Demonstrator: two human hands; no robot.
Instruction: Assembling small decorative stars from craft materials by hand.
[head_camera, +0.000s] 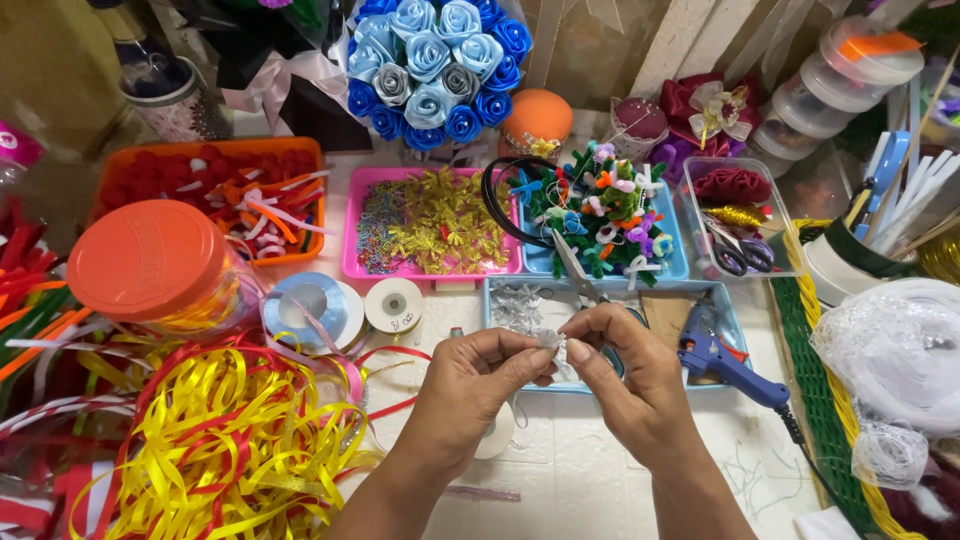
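Note:
My left hand (470, 385) and my right hand (625, 375) meet at the table's middle, both pinching a small silver glittery piece (548, 340) between fingertips. My right hand also grips scissors (580, 275), whose blades point up and away over a blue tray (725, 305). A white tape roll (497, 432) lies partly hidden under my left wrist.
A blue glue gun (722, 362) lies right of my hands. A pile of yellow and red ribbons (225, 440) fills the lower left. An orange-lidded jar (150, 260), ribbon spools (393, 305), a pink tray (432, 265), and a blue rose bouquet (435, 65) stand behind.

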